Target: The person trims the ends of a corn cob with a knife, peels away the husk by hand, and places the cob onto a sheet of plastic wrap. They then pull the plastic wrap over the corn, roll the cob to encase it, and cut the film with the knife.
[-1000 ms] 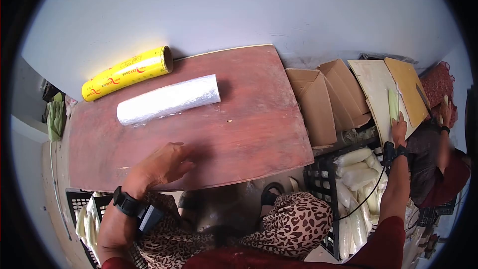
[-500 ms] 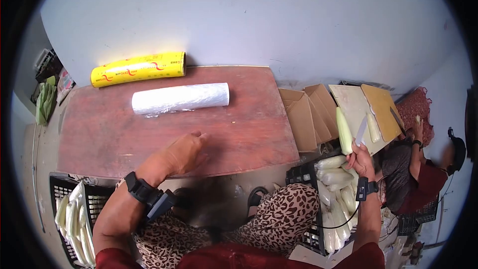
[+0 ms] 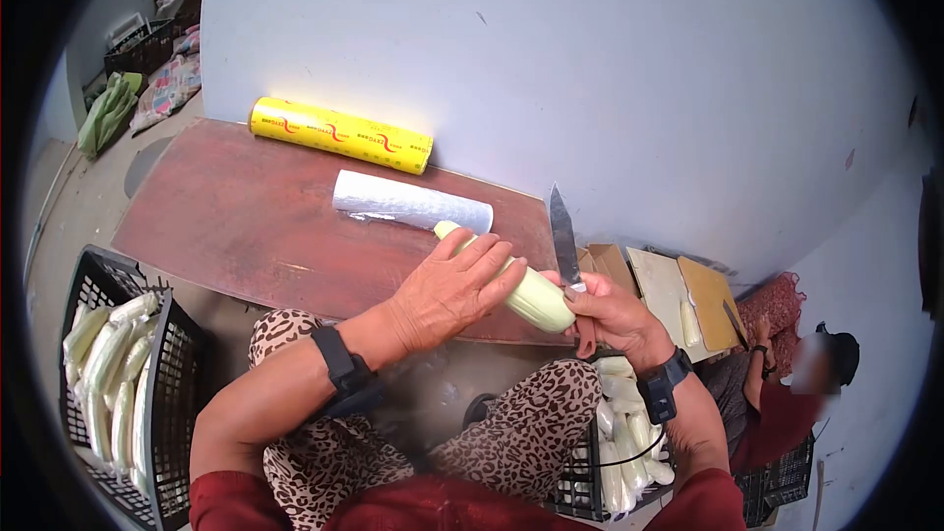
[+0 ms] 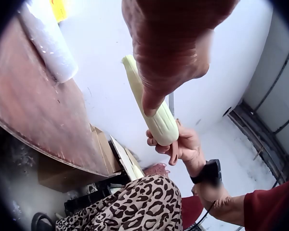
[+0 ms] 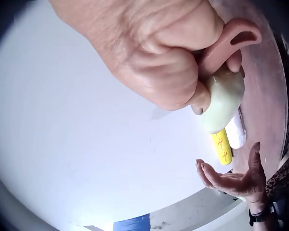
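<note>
Over the table's right part, my right hand [image 3: 624,320] grips a knife [image 3: 563,236] with its blade upward and holds the thick end of a pale green vegetable [image 3: 539,301]. The knife's reddish handle [image 5: 221,52] loops out beside that end in the right wrist view. My left hand [image 3: 447,297] is at the vegetable's narrower half, fingers lying across it in the head view. In the right wrist view this left hand [image 5: 243,183] has its fingers and thumb spread; contact with the vegetable is unclear. A white film roll [image 3: 408,202] lies behind on the red table [image 3: 236,216].
A yellow tube [image 3: 339,136] lies along the table's back edge. Black crates of wrapped pale vegetables stand at the left [image 3: 177,374] and below right. Cardboard and boards [image 3: 669,300] are at the right, where another person [image 3: 787,403] sits. A wall rises behind the table.
My right hand has brought the vegetable and knife from the right side to in front of me. My left hand has moved from the table's front edge to the vegetable. The head view has shifted.
</note>
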Motion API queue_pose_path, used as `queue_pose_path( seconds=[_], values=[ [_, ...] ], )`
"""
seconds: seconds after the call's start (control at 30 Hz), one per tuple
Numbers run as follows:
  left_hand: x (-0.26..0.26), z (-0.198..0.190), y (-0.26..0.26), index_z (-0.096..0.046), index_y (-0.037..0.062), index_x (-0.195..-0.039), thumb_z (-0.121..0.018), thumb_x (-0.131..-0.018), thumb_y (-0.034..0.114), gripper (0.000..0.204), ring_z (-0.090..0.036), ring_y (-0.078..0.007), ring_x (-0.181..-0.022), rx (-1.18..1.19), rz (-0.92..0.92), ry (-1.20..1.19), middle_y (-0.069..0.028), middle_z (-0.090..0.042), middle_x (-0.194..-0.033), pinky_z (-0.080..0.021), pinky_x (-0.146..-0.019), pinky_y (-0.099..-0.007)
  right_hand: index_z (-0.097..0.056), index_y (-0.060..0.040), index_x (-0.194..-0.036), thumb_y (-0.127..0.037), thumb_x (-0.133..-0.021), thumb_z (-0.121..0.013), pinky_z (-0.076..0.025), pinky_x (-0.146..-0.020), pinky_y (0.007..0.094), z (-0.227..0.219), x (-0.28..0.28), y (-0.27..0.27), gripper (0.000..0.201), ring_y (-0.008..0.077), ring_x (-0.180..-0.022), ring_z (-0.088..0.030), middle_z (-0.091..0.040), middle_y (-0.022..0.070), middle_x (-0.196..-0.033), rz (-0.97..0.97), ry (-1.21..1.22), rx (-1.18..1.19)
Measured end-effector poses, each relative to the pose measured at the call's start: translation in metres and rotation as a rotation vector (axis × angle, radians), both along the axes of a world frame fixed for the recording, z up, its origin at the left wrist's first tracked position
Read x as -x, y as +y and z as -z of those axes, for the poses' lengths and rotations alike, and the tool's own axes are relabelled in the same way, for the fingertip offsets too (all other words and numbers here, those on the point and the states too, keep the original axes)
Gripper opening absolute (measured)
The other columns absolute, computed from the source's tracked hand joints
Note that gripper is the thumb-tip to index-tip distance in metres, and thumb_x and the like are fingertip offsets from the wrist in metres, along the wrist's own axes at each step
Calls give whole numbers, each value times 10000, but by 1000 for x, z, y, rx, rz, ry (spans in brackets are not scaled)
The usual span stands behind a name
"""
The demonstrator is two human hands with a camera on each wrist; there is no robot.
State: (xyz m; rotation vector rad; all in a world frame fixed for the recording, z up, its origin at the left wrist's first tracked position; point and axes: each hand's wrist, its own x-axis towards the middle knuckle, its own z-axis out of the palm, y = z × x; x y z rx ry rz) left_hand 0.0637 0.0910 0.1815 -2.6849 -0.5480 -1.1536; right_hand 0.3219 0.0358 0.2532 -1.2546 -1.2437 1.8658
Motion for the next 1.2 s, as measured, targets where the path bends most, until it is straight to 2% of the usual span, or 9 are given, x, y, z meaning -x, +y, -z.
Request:
queue_pose_path(
  seconds=[0.13, 0.27, 0.4, 0.57, 0.67, 0.87, 0.97, 1.1, 1.2],
  values=[
    [42, 5, 6, -506, 39, -1135, -760, -676, 173, 541, -526, -289, -966, 224, -15, -118, -117, -530, -1031, -403, -860, -424, -402, 41, -1356, -192, -985, -522, -573, -648, 256, -11, 54, -1, 455, 161, -786, -657, -636, 141, -1048, 13, 85, -67],
    [69, 10, 2, -524, 29, -1112, -728, -753, 235, 461, -530, -354, -985, 623, 17, -400, -171, -541, -1039, -434, -860, -426, -455, 37, -1277, -202, -988, -516, -541, -606, 264, -19, 82, 12, 380, 153, -694, -625, -644, 110, -860, 65, 19, -212],
    [78, 9, 6, -530, -11, -1145, -664, -859, 270, 422, -566, -192, -911, 1081, 213, -722, -102, -585, -988, -482, -783, -325, -540, 8, -1085, -171, -966, -541, -471, -483, 232, 16, 62, 47, 215, 81, -589, -518, -644, 73, -828, 272, -507, -251],
    [95, 1, 8, -542, -2, -1146, -626, -917, 284, 377, -592, -131, -843, 1505, 250, -877, -57, -601, -967, -516, -734, -307, -587, 18, -949, -162, -859, -633, -511, -664, 428, 155, -31, 110, 207, 287, -713, -631, -632, 143, -775, 289, -1386, -577],
    [98, 6, 11, -546, 7, -1136, -626, -922, 297, 370, -603, -133, -830, 1528, 179, -882, -50, -605, -966, -524, -722, -317, -609, 31, -952, -144, -828, -628, -487, -799, 488, 202, -36, 103, 216, 411, -906, -628, -636, 236, -879, 281, -1501, -651],
    [88, 13, 15, -575, -30, -1113, -655, -897, 280, 386, -611, -135, -846, 1590, 183, -815, -73, -631, -947, -521, -715, -296, -616, 28, -1125, -198, -827, -630, -468, -861, 484, 207, -33, 86, 374, 435, -1019, -577, -585, 295, -1083, 14, -1771, -522],
    [81, 13, 12, -575, 18, -1105, -640, -914, 294, 342, -592, -127, -869, 1535, 180, -647, -45, -610, -966, -510, -762, -303, -619, 27, -1132, -291, -887, -602, -441, -940, 470, 168, -13, 102, 402, 377, -1165, -520, -501, 229, -1290, 148, -1378, -478],
    [50, 25, 5, -585, 7, -1133, -657, -907, 274, 357, -586, -132, -886, 1610, 206, -633, -49, -617, -973, -504, -776, -293, -416, -44, -1381, -509, -889, -616, -422, -955, 421, 101, 52, 80, 707, 224, -1204, -470, -483, 111, -1314, 73, 29, -134],
    [22, 49, 4, -596, -29, -1108, -686, -875, 280, 398, -630, -170, -889, 1555, 215, -672, -106, -658, -966, -523, -776, -325, -300, -42, -1421, -346, -905, -649, -441, -975, 424, 91, 105, 59, 693, 224, -1200, -480, -490, 107, -1289, -85, 465, -62]
  ],
)
